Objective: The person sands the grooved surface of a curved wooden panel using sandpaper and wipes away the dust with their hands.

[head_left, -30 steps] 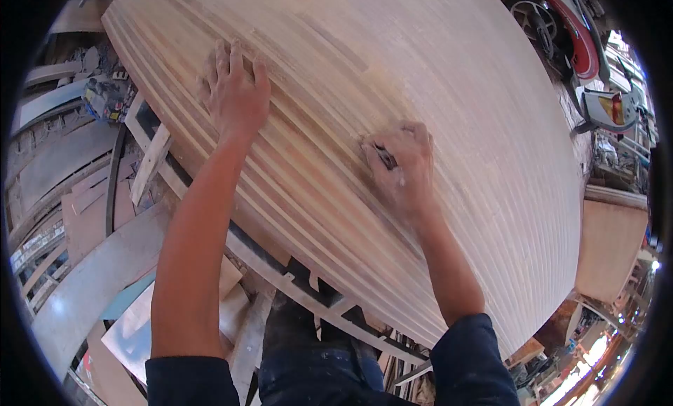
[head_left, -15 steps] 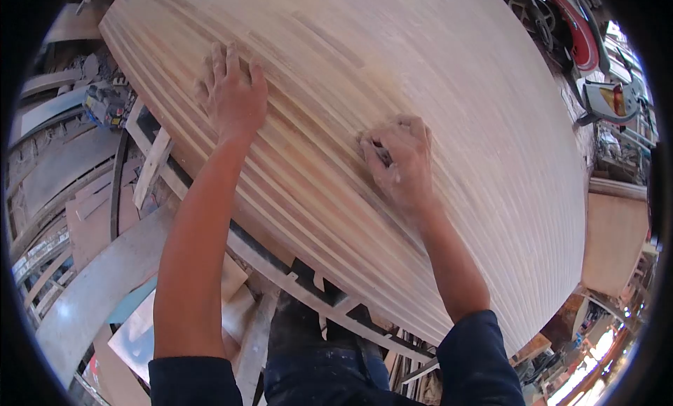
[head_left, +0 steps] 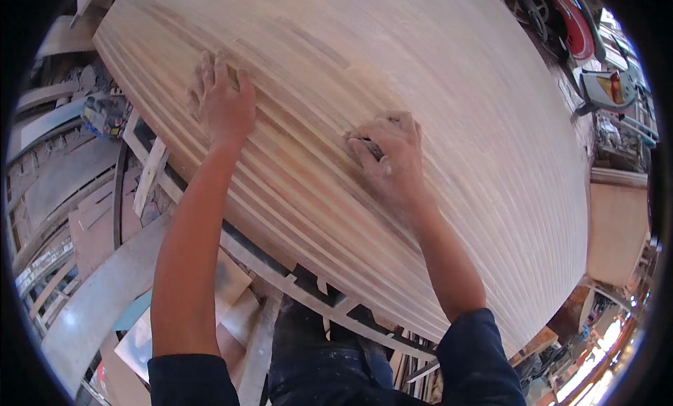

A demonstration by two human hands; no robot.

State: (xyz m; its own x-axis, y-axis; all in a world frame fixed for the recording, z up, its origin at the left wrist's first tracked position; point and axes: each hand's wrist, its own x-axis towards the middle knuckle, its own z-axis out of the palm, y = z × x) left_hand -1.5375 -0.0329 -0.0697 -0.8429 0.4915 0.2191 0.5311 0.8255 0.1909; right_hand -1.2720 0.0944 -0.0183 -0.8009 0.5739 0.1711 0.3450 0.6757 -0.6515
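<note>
- Shifted left hand (head_left: 228, 108) and right hand (head_left: 394, 151) slightly since a second ago, both toward the pointed left end of the broad striped wooden surface (head_left: 470, 132); swung the view a little too, so hard to judge how far
- Seemingly brought contact onto a neighbouring stretch of the same pale and brown striping, not onto a wholly different area
- Keeping left fingers spread apart and slightly bent, resting on the wood; impossible to see beneath the palm
- Keeping right fingers curled, clamped on a dark dusty piece (head_left: 371, 148), mostly hidden by thumb and knuckles; unable to tell its kind
- Facing the wooden surface across the middle of the view, from the top down to the near edge
- Nearer that edge with the left hand, above a pale support rail (head_left: 256, 262); farther in with the right
- Bare wood ahead of both hands and broadly rightward, out to the curved far edge
- Crowded beyond: loose boards (head_left: 112, 308) at left, red motorbike (head_left: 578, 34) and brown panel (head_left: 617, 234) at right
</note>
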